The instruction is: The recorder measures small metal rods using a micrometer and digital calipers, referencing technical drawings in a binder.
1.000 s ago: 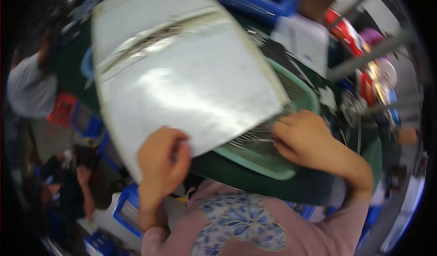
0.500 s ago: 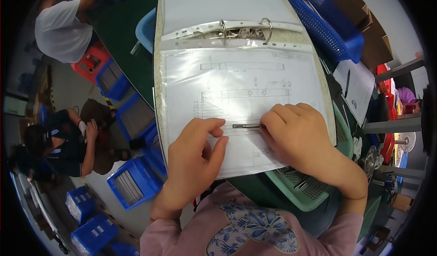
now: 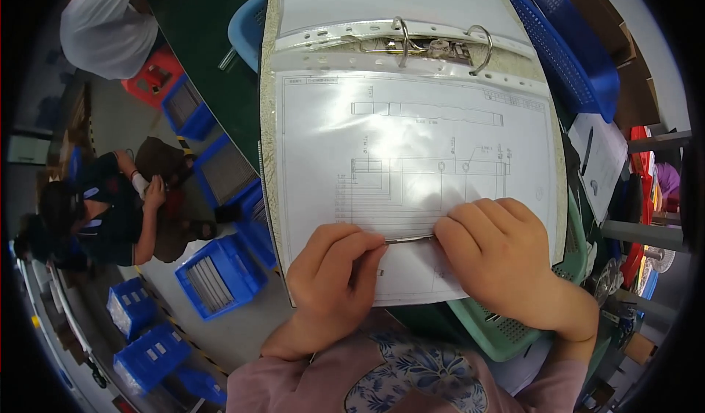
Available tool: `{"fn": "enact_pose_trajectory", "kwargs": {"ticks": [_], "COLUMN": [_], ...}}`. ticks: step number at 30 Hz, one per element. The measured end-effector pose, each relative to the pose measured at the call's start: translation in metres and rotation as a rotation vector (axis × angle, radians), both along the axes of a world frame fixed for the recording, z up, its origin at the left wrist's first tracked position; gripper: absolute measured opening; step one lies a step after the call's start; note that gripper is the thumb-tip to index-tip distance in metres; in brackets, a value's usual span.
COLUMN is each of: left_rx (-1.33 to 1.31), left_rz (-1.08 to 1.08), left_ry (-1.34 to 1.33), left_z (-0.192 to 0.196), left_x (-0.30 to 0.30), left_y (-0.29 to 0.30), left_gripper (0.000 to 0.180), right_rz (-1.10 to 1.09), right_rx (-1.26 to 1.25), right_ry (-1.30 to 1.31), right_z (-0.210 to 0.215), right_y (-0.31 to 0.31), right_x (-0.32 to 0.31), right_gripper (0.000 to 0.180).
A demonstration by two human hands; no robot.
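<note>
An open ring binder is the landmark here, its lower sleeve showing a line drawing of a long, narrow part; over the lower portion of that binder is a thin metal rod, lying roughly crosswise between the person's two hands. The left hand pinches the rod's left end between thumb and forefinger, above the binder's lower left part; the right hand is curled round the other end, above the binder's lower right part (its fingers hide how much of the rod runs on beneath them).

As for progress, I judge that one piece is in hand and positioned over the drawing; whether it has been worked on or checked cannot be told; a few slim pieces lie unheld in a green basket, which shows from under the binder's lower right edge, so those look left over for now.

Beyond the binder's upper right edge stand a blue basket and, lower down, a loose paper sheet; beside its upper left edge is a light blue basin; well to the binder's left, a seated co-worker sits near blue bins.
</note>
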State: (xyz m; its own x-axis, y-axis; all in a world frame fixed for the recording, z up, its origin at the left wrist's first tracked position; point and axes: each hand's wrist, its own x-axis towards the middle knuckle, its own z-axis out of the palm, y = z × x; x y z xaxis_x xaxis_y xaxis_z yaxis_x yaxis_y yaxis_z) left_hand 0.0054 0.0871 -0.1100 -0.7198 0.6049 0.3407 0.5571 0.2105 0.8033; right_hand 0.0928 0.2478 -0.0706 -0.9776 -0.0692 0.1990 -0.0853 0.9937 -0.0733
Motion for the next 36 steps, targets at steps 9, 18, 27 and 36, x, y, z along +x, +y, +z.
{"fn": "enact_pose_trajectory", "kwargs": {"ticks": [9, 18, 27, 36], "left_rx": [-0.112, -0.099, -0.035, -0.018], "left_rz": [0.03, 0.118, 0.142, 0.102], "left_ry": [0.22, 0.196, 0.211, 0.175], "left_z": [0.011, -0.006, -0.01, -0.008], "left_x": [-0.003, -0.005, -0.005, -0.005], "left_y": [-0.002, 0.0, 0.0, -0.001], "left_gripper": [0.018, 0.018, 0.02, 0.018], "right_rz": [-0.018, -0.035, -0.091, -0.126], "right_rx": [-0.353, -0.466, -0.473, -0.453], "right_ry": [0.007, 0.128, 0.168, 0.203], "right_z": [-0.001, -0.014, -0.021, -0.025], "right_y": [0.018, 0.017, 0.01, 0.008], "right_x": [0.007, 0.01, 0.014, 0.016], "right_gripper": [0.025, 0.023, 0.023, 0.022]}}
